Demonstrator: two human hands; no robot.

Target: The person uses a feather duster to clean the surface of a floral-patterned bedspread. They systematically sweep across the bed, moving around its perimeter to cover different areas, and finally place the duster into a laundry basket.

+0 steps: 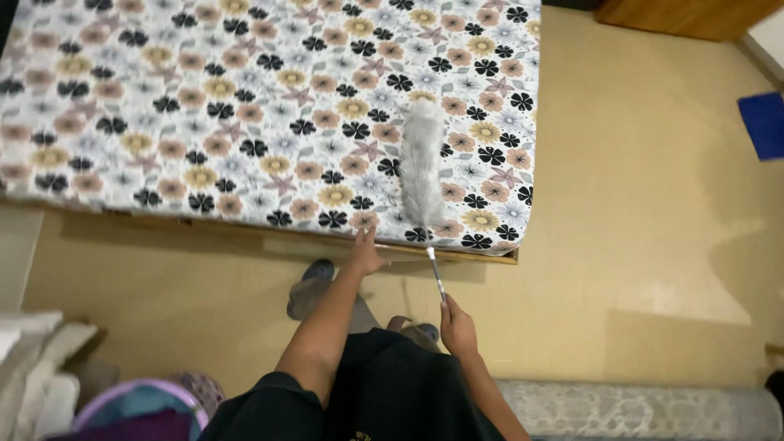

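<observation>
The right hand (pixel 457 328) is clamped on the handle of a grey fluffy duster (pixel 421 163) lying across the floral mattress (pixel 204 106) near its corner, while the left hand (pixel 364 255), fingers spread, presses the mattress edge, most of the surface unswept.

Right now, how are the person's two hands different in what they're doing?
The left hand is stretched forward with fingers spread, touching the edge of the flowery mattress; the right hand stays back by the body. The left hand holds nothing; the right hand is closed around the thin handle of the fluffy grey duster. Both are bare.
</observation>
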